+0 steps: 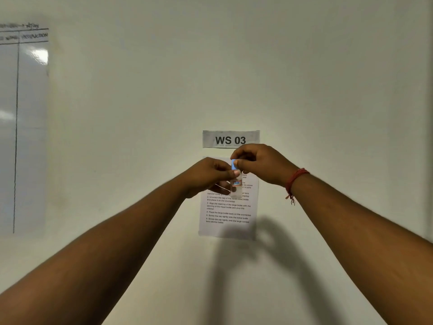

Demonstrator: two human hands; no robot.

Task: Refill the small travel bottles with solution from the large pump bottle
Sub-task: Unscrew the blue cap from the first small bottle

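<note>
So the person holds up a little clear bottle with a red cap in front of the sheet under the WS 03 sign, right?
Not quite: the cap is blue, not red, as the head view shows. The right hand pinches it while the left hand holds the small clear bottle before the instruction sheet under the WS 03 sign.

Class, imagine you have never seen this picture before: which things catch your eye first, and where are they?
Two hands meet mid-frame: the left hand grips a small clear bottle, and the right hand pinches its blue cap. Behind them on the wall are a "WS 03" sign and an instruction sheet. A glossy chart hangs far left.
</note>
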